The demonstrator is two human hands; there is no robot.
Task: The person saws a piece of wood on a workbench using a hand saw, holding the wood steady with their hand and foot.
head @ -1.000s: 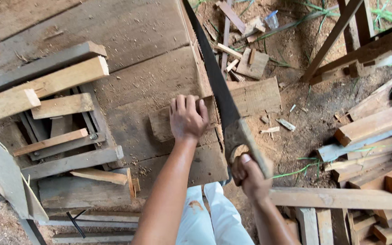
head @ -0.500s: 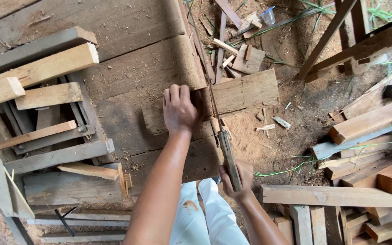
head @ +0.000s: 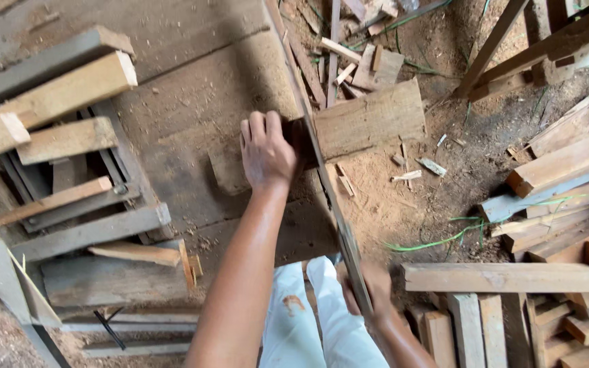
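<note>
My left hand (head: 267,153) pressed flat on the weathered rectangular wooden board (head: 366,123), its length running toward three o'clock, while my right hand (head: 369,293) gripped the long steel handsaw (head: 322,170).

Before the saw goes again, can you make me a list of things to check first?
1. Left hand pressing flat on the board: ok.
2. Left fingers apart from the saw blade: not ok, the hand sits right beside it.
3. Right hand wrapped on the saw handle: ok, though the handle is mostly hidden.
4. Blade seated in the cut: cannot tell, the spot is dark.
5. Overhanging board end free to drop: ok, only sawdust and small scraps lie below.
6. Legs in white trousers away from the blade's line: cannot tell.
</note>
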